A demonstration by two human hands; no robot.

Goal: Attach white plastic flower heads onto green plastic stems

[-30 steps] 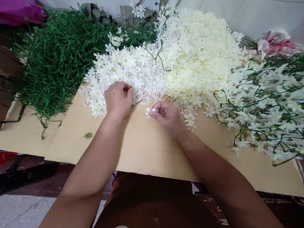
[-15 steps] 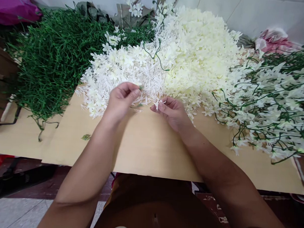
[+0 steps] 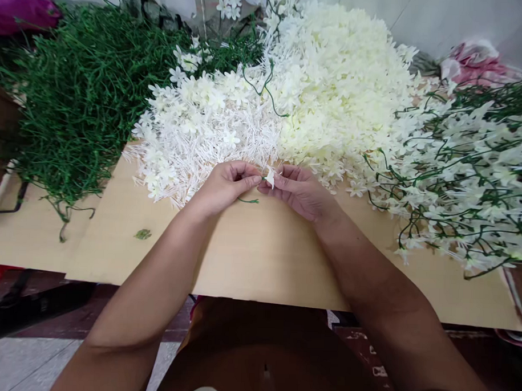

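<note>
Over the front of the white pile, both hands meet fingertip to fingertip. My left hand pinches a thin green plastic stem, whose forked end hangs below the fingers. My right hand grips a small white artificial flower between thumb and fingers. The green tip touches or nearly touches the flower's base; fingers hide the exact contact. Just behind the hands lie white stamen-like pieces mixed with loose white blossoms.
Green stems are heaped at the left, cream petals at the back centre. Flowers on green stems cover the right side. A leaf-like scrap lies on the tan board. A pink-and-white cloth is by the wall.
My left hand has moved right and down with the green stem, up to the white flower in my right hand. The right hand has stayed almost in place.
</note>
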